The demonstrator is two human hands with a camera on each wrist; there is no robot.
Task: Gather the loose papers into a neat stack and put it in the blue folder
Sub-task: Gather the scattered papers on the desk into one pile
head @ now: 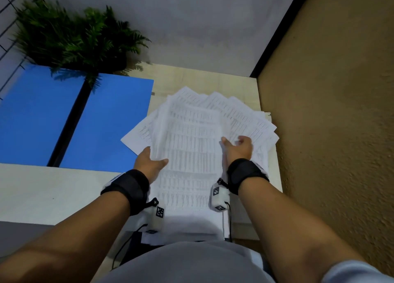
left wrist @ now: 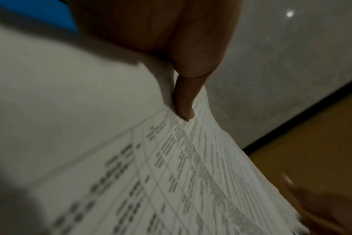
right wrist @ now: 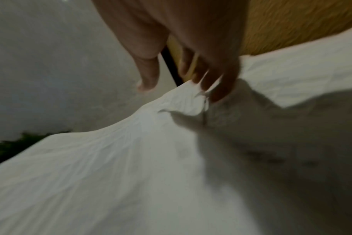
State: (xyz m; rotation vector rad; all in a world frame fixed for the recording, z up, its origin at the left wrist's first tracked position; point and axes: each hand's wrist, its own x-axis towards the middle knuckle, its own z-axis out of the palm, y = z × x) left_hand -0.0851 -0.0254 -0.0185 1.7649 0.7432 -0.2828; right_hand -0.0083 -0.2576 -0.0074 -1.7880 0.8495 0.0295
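Observation:
Several loose printed papers (head: 191, 137) lie fanned out on the desk to the right of the open blue folder (head: 110, 120). My left hand (head: 156, 158) pinches the left edge of the top sheets, with the thumb (left wrist: 184, 109) on the print and the fingers hidden beneath. The papers (left wrist: 171, 174) bow upward from that pinch. My right hand (head: 236, 145) is at the right edge of the top sheets. Its fingertips (right wrist: 217, 93) touch the papers (right wrist: 131, 159), and its thumb (right wrist: 149, 81) hangs free above them. This view is blurred.
A potted fern (head: 72, 37) stands behind the folder. The folder has a black spine (head: 72, 120). A brown textured wall (head: 330, 112) runs along the desk's right edge, close to the papers. Pale desk surface (head: 42, 189) shows at the near left.

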